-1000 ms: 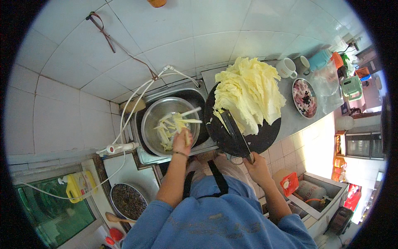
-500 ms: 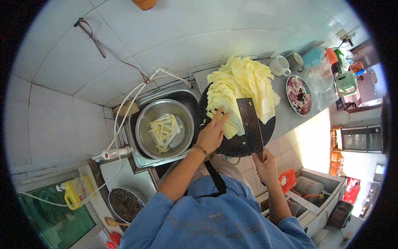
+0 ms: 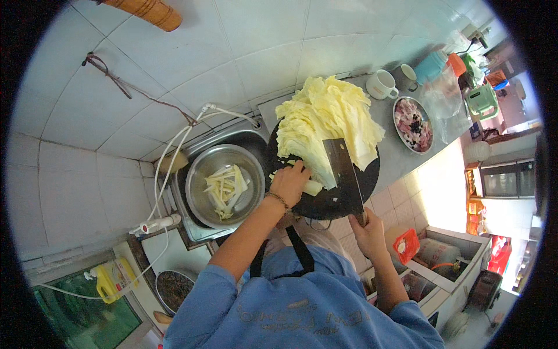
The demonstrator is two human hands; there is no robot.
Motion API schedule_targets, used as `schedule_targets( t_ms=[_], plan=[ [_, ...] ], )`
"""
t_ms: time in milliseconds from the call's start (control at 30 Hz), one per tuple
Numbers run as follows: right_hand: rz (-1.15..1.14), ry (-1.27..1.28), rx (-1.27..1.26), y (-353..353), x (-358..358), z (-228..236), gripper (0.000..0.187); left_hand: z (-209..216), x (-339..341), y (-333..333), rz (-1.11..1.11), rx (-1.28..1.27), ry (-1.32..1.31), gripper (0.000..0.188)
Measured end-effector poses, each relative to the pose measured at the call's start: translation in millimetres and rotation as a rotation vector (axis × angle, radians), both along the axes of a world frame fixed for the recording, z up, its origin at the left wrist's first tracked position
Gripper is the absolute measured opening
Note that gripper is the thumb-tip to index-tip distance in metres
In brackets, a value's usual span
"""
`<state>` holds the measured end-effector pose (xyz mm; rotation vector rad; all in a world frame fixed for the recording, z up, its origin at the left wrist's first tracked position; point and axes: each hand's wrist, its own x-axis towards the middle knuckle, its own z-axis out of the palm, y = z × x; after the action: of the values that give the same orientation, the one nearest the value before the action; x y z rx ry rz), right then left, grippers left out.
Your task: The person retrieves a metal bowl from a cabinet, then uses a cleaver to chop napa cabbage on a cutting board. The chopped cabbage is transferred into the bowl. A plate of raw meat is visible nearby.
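My right hand [image 3: 368, 237] is closed round the handle of a wide dark cleaver [image 3: 344, 177]. Its blade stands by the cut end of a pile of pale yellow napa cabbage leaves [image 3: 334, 110] on a round black chopping board [image 3: 372, 174]. At the board's left side my left hand [image 3: 289, 185] has its fingers curled over cut cabbage pieces [image 3: 313, 187], which it partly hides. Left of the board, a steel bowl [image 3: 197, 189] in the sink holds cut cabbage strips [image 3: 224, 189].
A plate of sliced raw meat [image 3: 413, 124] lies on the counter at right, below a white mug [image 3: 381, 85] and a grey mug [image 3: 404, 78]. A white hose [image 3: 171, 168] loops past the steel sink [image 3: 203, 234]. A pot [image 3: 174, 289] stands lower left.
My left hand has drawn back leftward from the cabbage leaves, and its stretched fingers have curled over the cut pieces. The cleaver stays nearly where it was. The whole view has shifted slightly.
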<state>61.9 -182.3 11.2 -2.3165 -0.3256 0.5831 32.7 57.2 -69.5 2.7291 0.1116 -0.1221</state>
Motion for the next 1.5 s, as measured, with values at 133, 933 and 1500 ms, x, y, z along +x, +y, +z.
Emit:
schedule_targets(
  t_ms=[133,933,1500],
  plan=[
    [-0.001,0.021,0.031,4.8,0.9,2.9,0.022,0.7,-6.7,4.5,-0.079,0.017,-0.227,0.034],
    [0.141,0.317,0.109,80.9,-33.3,-23.3,0.019,-125.3,-197.6,135.9,1.327,-1.778,-0.461,0.031],
    [-0.048,0.342,0.226,51.4,-31.8,-7.3,0.016,-102.5,-178.8,147.9,1.574,-1.533,-0.314,0.025]
  ],
)
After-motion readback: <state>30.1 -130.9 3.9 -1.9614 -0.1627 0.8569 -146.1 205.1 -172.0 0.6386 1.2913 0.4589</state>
